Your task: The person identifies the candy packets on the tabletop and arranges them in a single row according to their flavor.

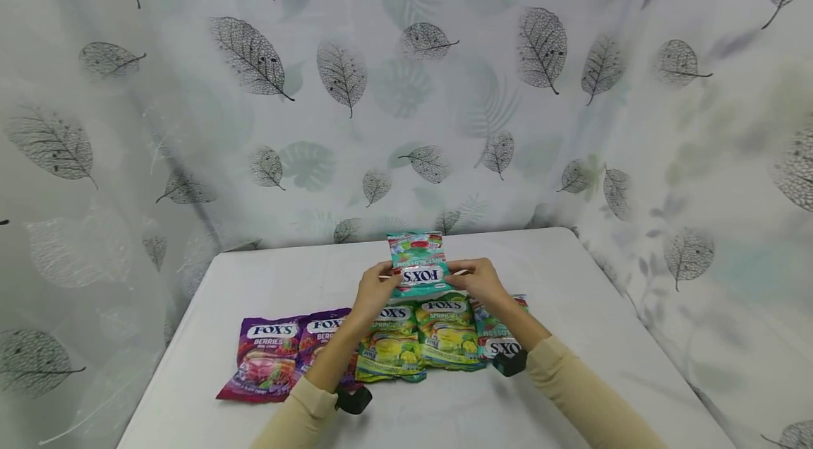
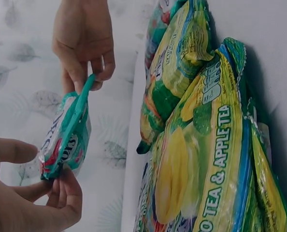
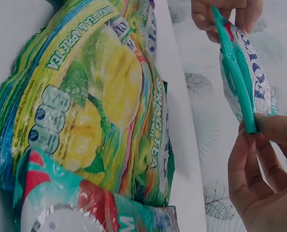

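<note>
Between both hands, a teal Fox's Mint Blossom candy bag [image 1: 419,262] is held up above the table's far part, its lettering upside down. My left hand [image 1: 375,291] pinches one side of it and my right hand [image 1: 478,282] pinches the other. In the left wrist view, the left thumb and fingers [image 2: 66,191] hold the bag's lower end. Thumb and fingers of the right hand [image 3: 266,169] meet at the teal sealed edge in the right wrist view. Below lie two yellow-green Spring Tea bags [image 1: 447,332] and another Mint Blossom bag [image 1: 498,332], partly behind the right forearm.
Two purple Berries bags [image 1: 269,357] lie at the left of the row, one partly covered by the left forearm. The bags sit on a white table [image 1: 571,336]. A leaf-patterned curtain [image 1: 406,110] hangs behind its far edge and along the sides.
</note>
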Demonstrator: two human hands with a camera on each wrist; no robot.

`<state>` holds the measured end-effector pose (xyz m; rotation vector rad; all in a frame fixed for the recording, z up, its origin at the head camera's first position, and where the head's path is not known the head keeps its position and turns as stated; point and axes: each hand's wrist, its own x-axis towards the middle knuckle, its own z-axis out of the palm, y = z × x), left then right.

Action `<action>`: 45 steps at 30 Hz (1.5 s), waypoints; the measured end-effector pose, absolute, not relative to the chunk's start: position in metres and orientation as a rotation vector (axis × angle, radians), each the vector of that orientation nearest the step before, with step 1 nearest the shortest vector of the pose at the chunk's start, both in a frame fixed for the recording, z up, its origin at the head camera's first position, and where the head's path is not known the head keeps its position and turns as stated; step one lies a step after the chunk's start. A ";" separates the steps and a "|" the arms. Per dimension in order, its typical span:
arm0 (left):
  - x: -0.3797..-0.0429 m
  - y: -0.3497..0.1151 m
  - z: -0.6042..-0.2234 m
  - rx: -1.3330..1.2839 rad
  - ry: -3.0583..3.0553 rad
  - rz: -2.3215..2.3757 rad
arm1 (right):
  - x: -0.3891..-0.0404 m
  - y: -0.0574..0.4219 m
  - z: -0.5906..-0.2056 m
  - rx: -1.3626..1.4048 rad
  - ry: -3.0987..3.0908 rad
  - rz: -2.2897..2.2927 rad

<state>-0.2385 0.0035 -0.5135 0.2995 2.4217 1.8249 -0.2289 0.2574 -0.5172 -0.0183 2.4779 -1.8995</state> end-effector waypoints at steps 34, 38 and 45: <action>-0.222 0.048 -0.522 0.438 2.350 1.762 | -0.200 0.313 -0.523 0.039 2.574 -1.786; -0.221 0.055 -0.522 0.450 2.336 1.744 | -0.194 0.322 -0.524 -0.001 2.619 -1.761; -0.217 0.064 -0.522 0.482 2.272 1.748 | -0.187 0.335 -0.527 -0.005 2.633 -1.760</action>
